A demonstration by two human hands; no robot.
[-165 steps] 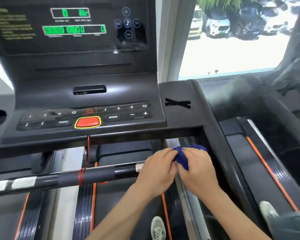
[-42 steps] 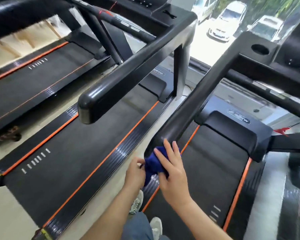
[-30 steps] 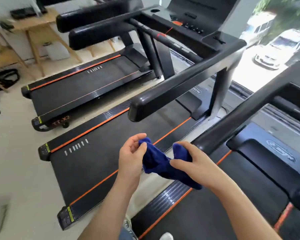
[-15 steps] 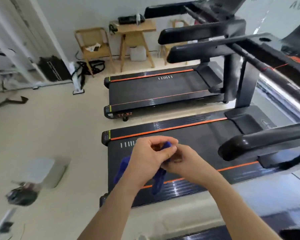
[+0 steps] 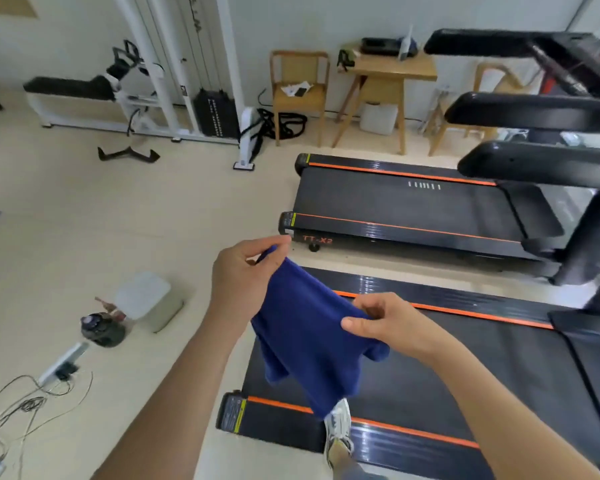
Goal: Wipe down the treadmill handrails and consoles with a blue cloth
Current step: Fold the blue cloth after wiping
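Observation:
The blue cloth hangs spread out in the air between both hands, over the rear end of the near treadmill belt. My left hand pinches its upper left corner. My right hand pinches its right edge between thumb and fingers. Black handrails of the treadmills jut in from the right, well away from the cloth. No console shows in this view.
A second treadmill lies behind the near one. My shoe stands on the near treadmill's side rail. On the floor at left lie a white box, a dark bottle and cables. Wooden chairs, a table and gym gear line the back wall.
The view swung left, away from the handrails toward the room. My hands drew apart and opened the bunched cloth out into a hanging sheet.

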